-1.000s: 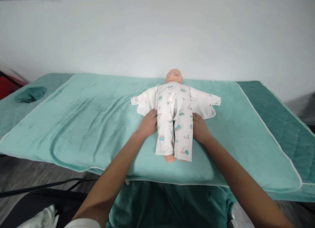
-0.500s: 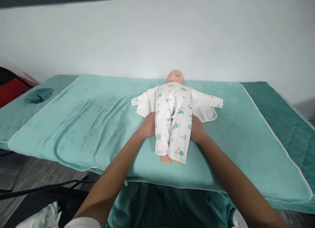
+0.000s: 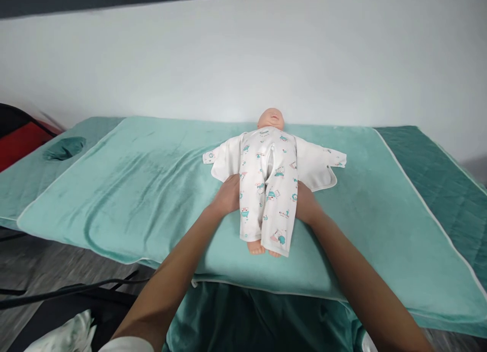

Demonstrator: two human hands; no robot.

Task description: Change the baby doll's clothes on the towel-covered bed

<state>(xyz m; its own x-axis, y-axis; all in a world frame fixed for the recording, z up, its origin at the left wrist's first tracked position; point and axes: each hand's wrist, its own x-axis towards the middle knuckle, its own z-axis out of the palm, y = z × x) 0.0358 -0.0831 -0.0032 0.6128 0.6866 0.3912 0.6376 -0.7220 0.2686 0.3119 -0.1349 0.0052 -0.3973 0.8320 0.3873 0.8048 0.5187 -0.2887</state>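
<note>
A baby doll (image 3: 271, 118) lies on its back on a green blanket, head toward the wall. White printed trousers (image 3: 272, 200) are spread over its front, from near the neck down to the feet, which poke out below the cuffs. An open white baby shirt (image 3: 312, 162) lies beneath, its sleeves stretched out to both sides. My left hand (image 3: 229, 195) is at the left edge of the trousers, its fingers hidden under the cloth. At the right edge, my right hand (image 3: 305, 202) likewise reaches under the trousers, fingers out of sight.
The green blanket (image 3: 380, 230) covers a padded massage table (image 3: 23, 174) with a face hole at left, set against a white wall (image 3: 243, 58). A red and black item (image 3: 23, 139) stands at the far left. Crumpled patterned cloth (image 3: 64, 334) lies at lower left.
Both hands keep nearly the same place at the sides of the trousers. The right trouser cuff sits slightly lower, and the view has shifted a little.
</note>
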